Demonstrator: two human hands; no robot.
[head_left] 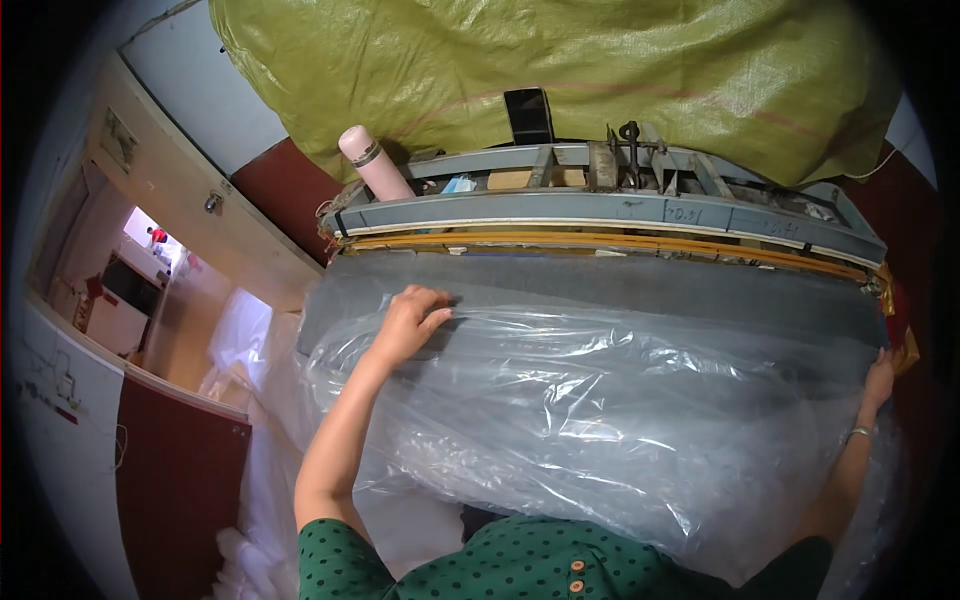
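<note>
Clear plastic film (pixel 560 410) lies in glossy wrinkles over a dark grey work surface (pixel 600 280) and hangs down toward my body. My left hand (pixel 412 322) is at the left part of the film's far edge, fingers loosely bent and thumb apart, with nothing visible between them. At the far right end of the surface, my right hand (pixel 879 380) has its fingers closed at the film's edge; the fingertips are small and partly hidden. A bracelet circles the right wrist.
Behind the surface runs a grey metal frame (pixel 600 212) with orange strips (pixel 600 243) along it. A pink flask (pixel 375 165) and a dark phone (pixel 528 115) stand there, before a yellow-green woven sheet (pixel 600 60). At left, a door (pixel 200 200) stands ajar beside bunched plastic (pixel 240 330).
</note>
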